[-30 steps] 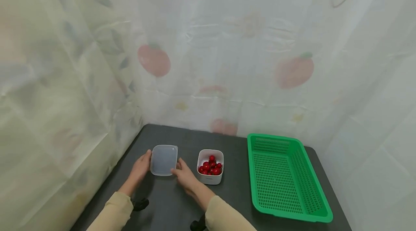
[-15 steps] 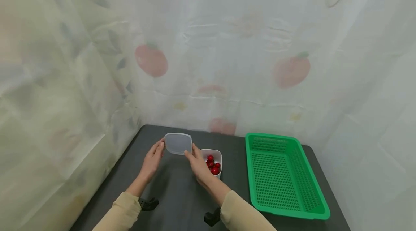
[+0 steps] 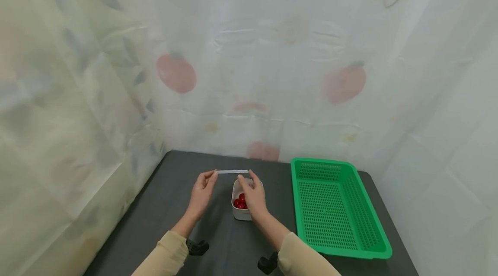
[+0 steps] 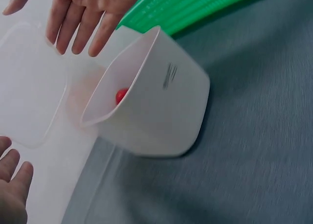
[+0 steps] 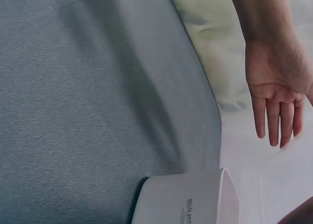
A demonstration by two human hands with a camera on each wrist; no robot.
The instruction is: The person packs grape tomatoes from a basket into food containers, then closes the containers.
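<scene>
A clear, thin square lid (image 3: pixel 232 171) hangs in the air, seen almost edge-on in the head view. My left hand (image 3: pixel 201 194) pinches its left edge between thumb and fingers. The opposite edge is pinched by my right hand (image 3: pixel 253 194). Below and in front of the right hand stands a white square container (image 3: pixel 242 215), uncovered, holding small red fruits like cherry tomatoes (image 3: pixel 240 204). The right hand hides part of them. In the left wrist view, the lid (image 4: pixel 32 87) is apart from the container (image 4: pixel 164 97), and one red fruit (image 4: pixel 121 95) shows inside.
A green perforated plastic basket (image 3: pixel 294 207) stands on the right of the dark tabletop (image 3: pixel 175 194). Printed curtains (image 3: pixel 233 133) close off the back and both sides. Each wrist wears a black device (image 3: pixel 197 248).
Both hands have carried the lid to the right and toward the container. It has tilted from showing its flat face to nearly edge-on. The container and basket stay put.
</scene>
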